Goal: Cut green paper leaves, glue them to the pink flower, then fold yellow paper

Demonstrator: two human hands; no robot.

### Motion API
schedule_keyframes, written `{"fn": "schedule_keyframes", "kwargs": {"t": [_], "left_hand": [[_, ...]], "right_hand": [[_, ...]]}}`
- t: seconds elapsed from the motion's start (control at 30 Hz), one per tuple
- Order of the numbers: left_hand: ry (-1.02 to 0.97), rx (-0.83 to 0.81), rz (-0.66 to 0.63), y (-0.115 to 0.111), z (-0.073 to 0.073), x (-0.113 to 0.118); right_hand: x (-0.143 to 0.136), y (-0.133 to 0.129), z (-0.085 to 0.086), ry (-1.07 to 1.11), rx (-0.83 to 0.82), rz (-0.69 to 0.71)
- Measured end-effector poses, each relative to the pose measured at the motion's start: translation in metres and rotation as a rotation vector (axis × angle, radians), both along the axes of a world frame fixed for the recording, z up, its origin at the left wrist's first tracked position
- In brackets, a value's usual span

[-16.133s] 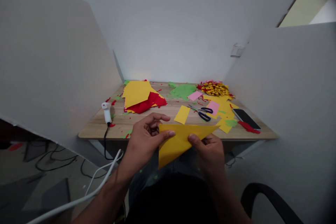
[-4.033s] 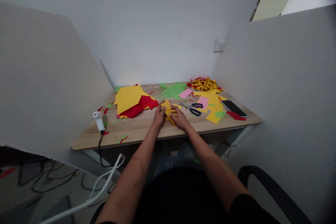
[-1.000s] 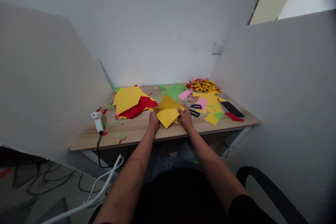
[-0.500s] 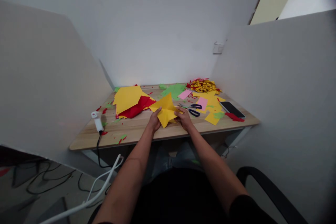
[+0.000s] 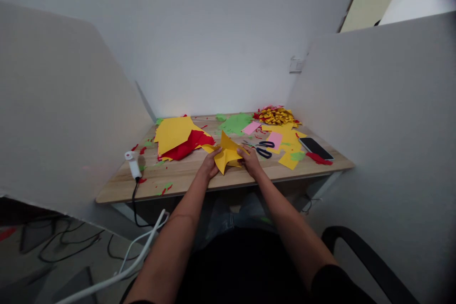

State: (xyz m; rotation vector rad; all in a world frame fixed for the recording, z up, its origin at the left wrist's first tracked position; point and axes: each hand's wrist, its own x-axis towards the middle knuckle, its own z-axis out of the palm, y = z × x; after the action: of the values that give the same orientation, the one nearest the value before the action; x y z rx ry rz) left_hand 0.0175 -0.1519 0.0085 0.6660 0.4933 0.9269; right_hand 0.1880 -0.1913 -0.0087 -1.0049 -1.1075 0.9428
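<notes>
Between my hands is a folded yellow paper [image 5: 226, 153] with creased, pointed flaps, held just above the near part of the table. My left hand [image 5: 210, 163] grips its left side, thumb on top and the other fingers partly hidden beneath. On the right side, my right hand [image 5: 251, 160] pinches the paper the same way. Scissors [image 5: 263, 148] with dark blue handles lie just beyond my right hand. Left of the folded paper, red paper [image 5: 190, 145] overlaps a stack of yellow sheets [image 5: 173, 134].
Green paper [image 5: 235, 124] and a heap of folded yellow pieces [image 5: 277, 116] lie at the back. Pink paper [image 5: 275, 140] and a phone [image 5: 316, 148] are at the right. A corded white device [image 5: 133, 165] stands at the left. Partitions flank the wooden table [image 5: 192, 175].
The yellow paper's flaps have been pushed inward, so it looks narrower and more folded. Both hands keep their grip, and the left thumb has shifted slightly inward.
</notes>
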Motion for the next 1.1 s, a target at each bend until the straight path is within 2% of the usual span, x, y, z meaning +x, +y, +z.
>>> {"fn": "schedule_keyframes", "kwargs": {"t": [0.2,0.37,0.57,0.73,1.1], "left_hand": [[0.000,-0.033,0.061,0.004,0.000,-0.003],[-0.020,-0.010,0.154,0.009,0.000,0.000],[0.023,0.021,0.064,-0.001,0.002,0.004],[0.050,0.097,0.037,-0.009,0.003,0.004],[0.123,0.148,0.030,0.000,-0.009,0.008]], "right_hand": [[0.000,-0.001,0.002,-0.109,0.058,0.023],[-0.010,0.000,-0.004,-0.321,0.113,0.044],[-0.010,-0.001,-0.007,-0.480,0.172,-0.036],[-0.006,-0.007,-0.004,-0.534,0.217,-0.024],[-0.007,0.002,-0.009,-0.549,0.196,-0.139]]}}
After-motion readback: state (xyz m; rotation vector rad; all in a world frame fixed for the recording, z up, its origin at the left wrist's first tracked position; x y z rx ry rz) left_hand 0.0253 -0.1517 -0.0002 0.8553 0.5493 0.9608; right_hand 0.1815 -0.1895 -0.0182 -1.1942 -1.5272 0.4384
